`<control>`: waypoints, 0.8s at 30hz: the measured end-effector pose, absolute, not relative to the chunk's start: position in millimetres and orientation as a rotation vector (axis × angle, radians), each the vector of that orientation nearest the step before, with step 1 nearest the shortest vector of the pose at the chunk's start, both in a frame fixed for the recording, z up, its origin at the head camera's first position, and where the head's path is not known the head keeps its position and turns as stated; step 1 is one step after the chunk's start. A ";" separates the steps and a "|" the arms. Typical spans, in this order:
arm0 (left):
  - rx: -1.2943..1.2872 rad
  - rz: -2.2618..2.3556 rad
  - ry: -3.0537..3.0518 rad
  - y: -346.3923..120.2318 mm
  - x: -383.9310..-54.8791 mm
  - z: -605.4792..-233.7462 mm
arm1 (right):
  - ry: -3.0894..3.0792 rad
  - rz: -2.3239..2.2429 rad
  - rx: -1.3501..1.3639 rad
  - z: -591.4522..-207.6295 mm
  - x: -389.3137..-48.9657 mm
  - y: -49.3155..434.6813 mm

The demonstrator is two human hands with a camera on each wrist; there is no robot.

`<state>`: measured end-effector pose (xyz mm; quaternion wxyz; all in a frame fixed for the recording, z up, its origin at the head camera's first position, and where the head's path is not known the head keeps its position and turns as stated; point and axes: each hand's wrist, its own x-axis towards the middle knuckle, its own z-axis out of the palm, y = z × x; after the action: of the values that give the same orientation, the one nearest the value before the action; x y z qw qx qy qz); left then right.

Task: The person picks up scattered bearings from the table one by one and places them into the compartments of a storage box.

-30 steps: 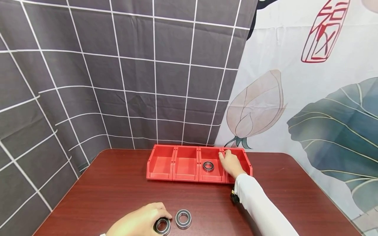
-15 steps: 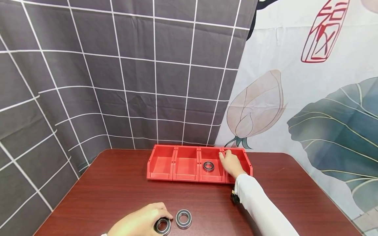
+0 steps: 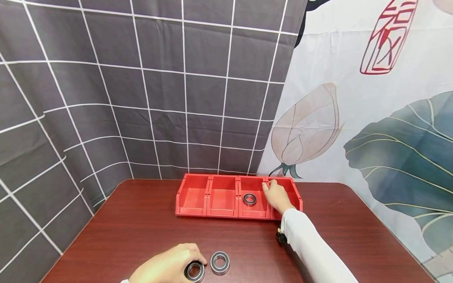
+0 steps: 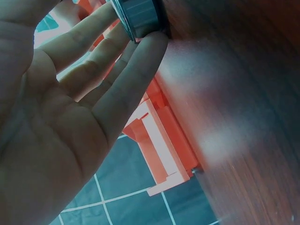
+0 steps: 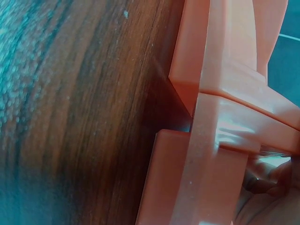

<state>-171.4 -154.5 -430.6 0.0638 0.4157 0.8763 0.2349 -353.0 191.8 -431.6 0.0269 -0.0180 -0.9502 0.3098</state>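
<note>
At the table's near edge, my left hand (image 3: 168, 264) grips a dark-sided ball bearing (image 3: 194, 271) with a metallic ring. In the left wrist view, the fingertips (image 4: 152, 44) touch the bearing's side (image 4: 143, 18). Just right of that hand, a second bearing (image 3: 220, 263) lies flat on the table. My right hand (image 3: 277, 196) is at the rightmost red bin (image 3: 295, 200), its fingers near the divider. Part of it (image 5: 269, 201) shows past the bin's wall in the right wrist view; whatever its fingers touch is hidden. A third bearing (image 3: 249, 199) lies in the neighbouring bin.
Several red bins stand joined in a row at the table's back; the leftmost bin (image 3: 192, 196) and the one beside it (image 3: 223, 196) show bare floors. Behind the brown table (image 3: 148, 228) hangs a grey gridded cloth (image 3: 159, 94).
</note>
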 end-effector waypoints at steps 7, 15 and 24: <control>1.296 0.738 2.609 -155.7 -172.9 -429.2 | -2.931 0.957 -0.048 -432.1 -354.2 192.5; 1.360 0.766 2.586 -154.9 -175.8 -428.7 | -2.928 0.964 -0.054 -431.3 -354.6 192.4; 1.447 0.676 2.749 -158.0 -180.5 -426.5 | -2.928 0.981 -0.056 -431.1 -353.1 192.1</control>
<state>-180.5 -158.0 -426.5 -0.0191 0.4550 0.8645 0.2126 -353.1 192.1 -431.1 0.0265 -0.0180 -0.9477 0.3177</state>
